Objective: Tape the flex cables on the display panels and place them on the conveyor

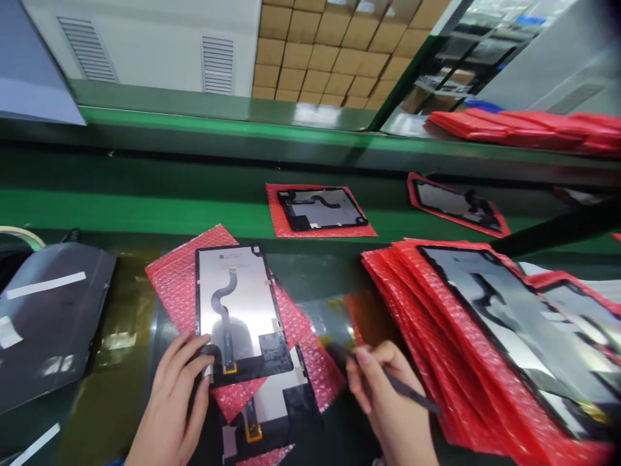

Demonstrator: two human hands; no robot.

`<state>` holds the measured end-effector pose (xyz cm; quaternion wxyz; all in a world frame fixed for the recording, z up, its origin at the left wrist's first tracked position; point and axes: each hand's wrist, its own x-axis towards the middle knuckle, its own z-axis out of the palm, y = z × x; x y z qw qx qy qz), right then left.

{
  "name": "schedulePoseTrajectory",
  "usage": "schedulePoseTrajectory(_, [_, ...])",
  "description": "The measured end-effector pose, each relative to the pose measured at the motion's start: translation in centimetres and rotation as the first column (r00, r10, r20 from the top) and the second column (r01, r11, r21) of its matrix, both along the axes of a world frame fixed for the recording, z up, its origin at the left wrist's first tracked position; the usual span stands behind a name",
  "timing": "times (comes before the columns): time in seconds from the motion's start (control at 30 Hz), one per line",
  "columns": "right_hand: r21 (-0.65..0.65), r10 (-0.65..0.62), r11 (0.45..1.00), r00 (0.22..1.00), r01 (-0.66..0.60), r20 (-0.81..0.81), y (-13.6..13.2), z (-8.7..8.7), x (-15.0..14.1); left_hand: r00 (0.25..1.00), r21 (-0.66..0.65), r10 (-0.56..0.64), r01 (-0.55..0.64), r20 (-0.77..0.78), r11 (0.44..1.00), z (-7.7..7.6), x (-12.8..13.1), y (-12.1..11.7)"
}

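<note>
Screen panel (250,323) print: too tiny to read

Dark sheet (58,336), white strips (46,285), 8 o'clock. Left hand (169,401) touches the panel's edge, 7 o'clock; can't tell if it's gripping. Panel partly covers a second panel (272,398). Right hand (391,401), 5 o'clock, pinches a slim black tool (412,393). Red-sleeved stack (436,336) crowds 4 o'clock.

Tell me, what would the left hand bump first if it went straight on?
The left hand would likely meet the screen right beside it; it seems to touch the lower left corner, though depth is unclear.
</note>
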<state>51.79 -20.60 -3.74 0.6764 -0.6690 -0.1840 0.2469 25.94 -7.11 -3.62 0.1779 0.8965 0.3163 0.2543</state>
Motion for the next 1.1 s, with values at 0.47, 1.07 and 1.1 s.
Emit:
schedulePoseTrajectory(0.47, [-0.061, 0.165, 0.984, 0.986, -0.165, -0.003, 3.4, -0.7, -12.6, 0.997, -0.091, -0.033, 0.040, 0.076, 0.995, -0.9, 0.8, -1.4])
schedulePoseTrajectory(1.07, [-0.264, 0.205, 0.955, 0.944, -0.136, 0.257, 2.9, -1.3, -12.7, 0.998, -0.095, -0.064, 0.064, 0.003, 0.993, -0.4, 0.7, -1.1])
schedulePoseTrajectory(1.1, [-0.274, 0.209, 0.952, 0.944, -0.136, 0.255, 2.9, -1.3, -12.6, 0.998, -0.089, -0.066, 0.065, -0.012, 0.994, -0.3, 0.7, -1.0])
